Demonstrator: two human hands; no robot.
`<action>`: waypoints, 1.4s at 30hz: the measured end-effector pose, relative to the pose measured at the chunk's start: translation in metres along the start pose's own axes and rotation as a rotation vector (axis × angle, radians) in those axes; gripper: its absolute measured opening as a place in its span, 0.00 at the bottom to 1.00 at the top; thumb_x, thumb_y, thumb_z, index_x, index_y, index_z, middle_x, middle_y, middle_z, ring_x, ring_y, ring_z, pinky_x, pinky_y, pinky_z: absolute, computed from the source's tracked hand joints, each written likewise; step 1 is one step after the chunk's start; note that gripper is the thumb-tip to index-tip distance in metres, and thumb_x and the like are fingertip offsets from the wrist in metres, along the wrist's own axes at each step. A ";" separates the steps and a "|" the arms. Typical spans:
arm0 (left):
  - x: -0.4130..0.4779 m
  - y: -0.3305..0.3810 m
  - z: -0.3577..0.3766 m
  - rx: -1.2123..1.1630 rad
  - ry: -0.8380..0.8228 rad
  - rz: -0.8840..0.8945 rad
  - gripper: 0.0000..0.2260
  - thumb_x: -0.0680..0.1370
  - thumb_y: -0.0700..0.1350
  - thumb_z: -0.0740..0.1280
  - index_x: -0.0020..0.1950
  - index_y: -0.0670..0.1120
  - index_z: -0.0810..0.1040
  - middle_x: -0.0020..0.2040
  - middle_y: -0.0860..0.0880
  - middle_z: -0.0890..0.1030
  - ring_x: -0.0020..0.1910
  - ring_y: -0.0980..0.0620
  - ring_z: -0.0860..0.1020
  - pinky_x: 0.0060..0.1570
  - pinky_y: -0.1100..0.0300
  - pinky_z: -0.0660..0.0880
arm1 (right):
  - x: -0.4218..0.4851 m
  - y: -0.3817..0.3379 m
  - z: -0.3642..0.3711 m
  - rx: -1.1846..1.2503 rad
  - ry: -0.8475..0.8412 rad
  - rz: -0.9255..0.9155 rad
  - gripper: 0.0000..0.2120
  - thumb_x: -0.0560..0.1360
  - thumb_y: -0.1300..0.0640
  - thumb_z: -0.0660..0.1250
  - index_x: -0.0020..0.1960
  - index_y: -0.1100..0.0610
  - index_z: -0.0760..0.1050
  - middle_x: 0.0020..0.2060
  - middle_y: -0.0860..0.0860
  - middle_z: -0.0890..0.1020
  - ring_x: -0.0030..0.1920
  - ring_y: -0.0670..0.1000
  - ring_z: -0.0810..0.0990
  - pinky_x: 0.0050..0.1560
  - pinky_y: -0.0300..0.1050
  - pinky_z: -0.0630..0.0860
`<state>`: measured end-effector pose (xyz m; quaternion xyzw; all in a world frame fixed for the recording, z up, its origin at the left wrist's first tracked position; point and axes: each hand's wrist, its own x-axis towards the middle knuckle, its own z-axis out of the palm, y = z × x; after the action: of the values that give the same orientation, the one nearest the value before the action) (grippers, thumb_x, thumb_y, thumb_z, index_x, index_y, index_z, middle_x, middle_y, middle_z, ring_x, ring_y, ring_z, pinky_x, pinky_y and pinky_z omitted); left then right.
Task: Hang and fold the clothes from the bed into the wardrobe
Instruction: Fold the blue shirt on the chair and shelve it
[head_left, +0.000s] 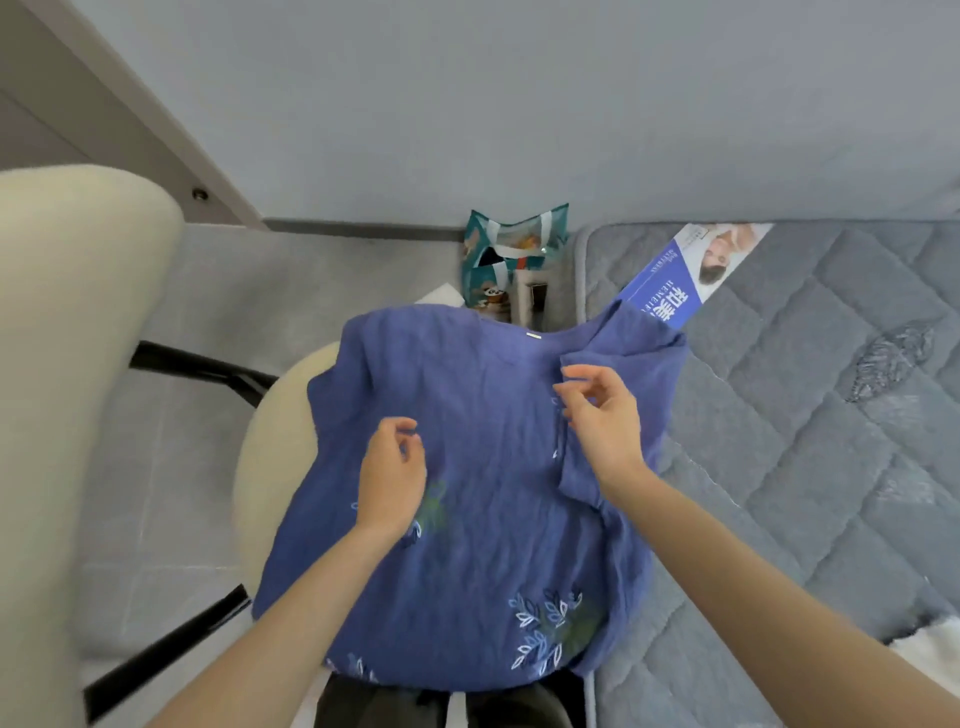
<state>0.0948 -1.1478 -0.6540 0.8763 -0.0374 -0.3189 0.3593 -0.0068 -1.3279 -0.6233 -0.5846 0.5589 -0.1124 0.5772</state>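
1. Shirt (478, 493): I see it spread flat, collar away from me. It lies on a round cream stool (275, 441), and its right edge reaches the mattress (805, 415). The right sleeve is folded in over the body.
2. Left hand (392, 467): it is over the middle of the shirt, fingers loosely curled and holding nothing.
3. Right hand (602, 415): it is over the folded sleeve, fingers loosely curled and apart. I see no cloth pinched.
4. Surroundings:
- A teal bag (511, 254) stands on the floor against the wall, just beyond the collar.
- A blue label (691, 275) lies on the mattress corner, its lower end under the shirt's shoulder.
- A cream chair back (67, 364) fills the left side, with black legs (202, 366) beside the stool.
- Something white and furry (930, 649) lies at the mattress's near right.
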 end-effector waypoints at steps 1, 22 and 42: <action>0.005 -0.005 -0.012 -0.015 0.059 -0.019 0.09 0.80 0.40 0.58 0.60 0.44 0.72 0.52 0.48 0.75 0.41 0.53 0.75 0.36 0.68 0.68 | -0.001 -0.002 0.012 -0.031 -0.019 -0.029 0.07 0.76 0.61 0.65 0.48 0.49 0.77 0.39 0.46 0.80 0.38 0.46 0.75 0.43 0.41 0.74; 0.103 -0.043 -0.063 -0.297 0.167 -0.302 0.07 0.79 0.45 0.65 0.45 0.44 0.70 0.44 0.44 0.77 0.44 0.45 0.75 0.51 0.48 0.73 | 0.052 -0.031 0.230 -0.941 -0.471 -0.376 0.12 0.77 0.59 0.66 0.60 0.60 0.74 0.60 0.56 0.74 0.55 0.56 0.76 0.52 0.42 0.69; 0.025 -0.071 -0.053 -0.037 0.004 0.156 0.11 0.72 0.29 0.64 0.37 0.45 0.72 0.36 0.53 0.74 0.38 0.54 0.71 0.37 0.62 0.69 | 0.037 -0.054 0.235 -1.220 -0.600 -0.815 0.15 0.79 0.55 0.62 0.65 0.52 0.75 0.62 0.53 0.72 0.63 0.56 0.65 0.54 0.48 0.70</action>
<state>0.1342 -1.0702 -0.6851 0.8646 -0.0989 -0.2889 0.3990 0.2175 -1.2437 -0.6718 -0.9618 0.0842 0.1735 0.1944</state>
